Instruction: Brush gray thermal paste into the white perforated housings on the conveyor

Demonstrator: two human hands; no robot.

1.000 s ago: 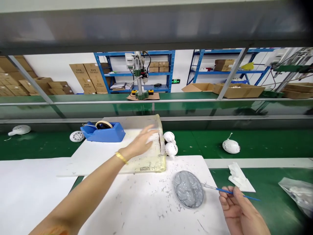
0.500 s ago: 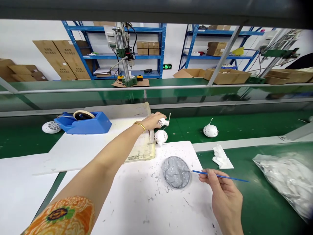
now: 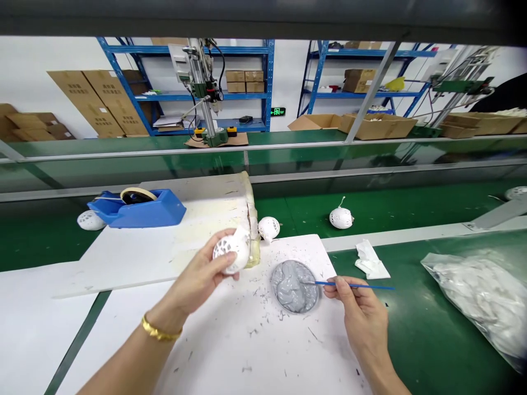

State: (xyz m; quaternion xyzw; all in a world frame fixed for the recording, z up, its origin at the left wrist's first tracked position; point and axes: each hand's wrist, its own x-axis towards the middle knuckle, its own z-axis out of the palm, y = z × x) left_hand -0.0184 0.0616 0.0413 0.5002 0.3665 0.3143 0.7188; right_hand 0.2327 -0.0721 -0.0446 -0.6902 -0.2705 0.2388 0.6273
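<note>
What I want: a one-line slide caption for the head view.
Left hand holding a perforated white shell, right hand holding a thin blue-handled tool at the grey paste.

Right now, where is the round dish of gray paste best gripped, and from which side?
Probably by the rim of the dish, coming from its left: it is round, the gray paste fills its middle, and the blue brush crosses its right edge into the right hand. The left hand holds a white shell.
</note>
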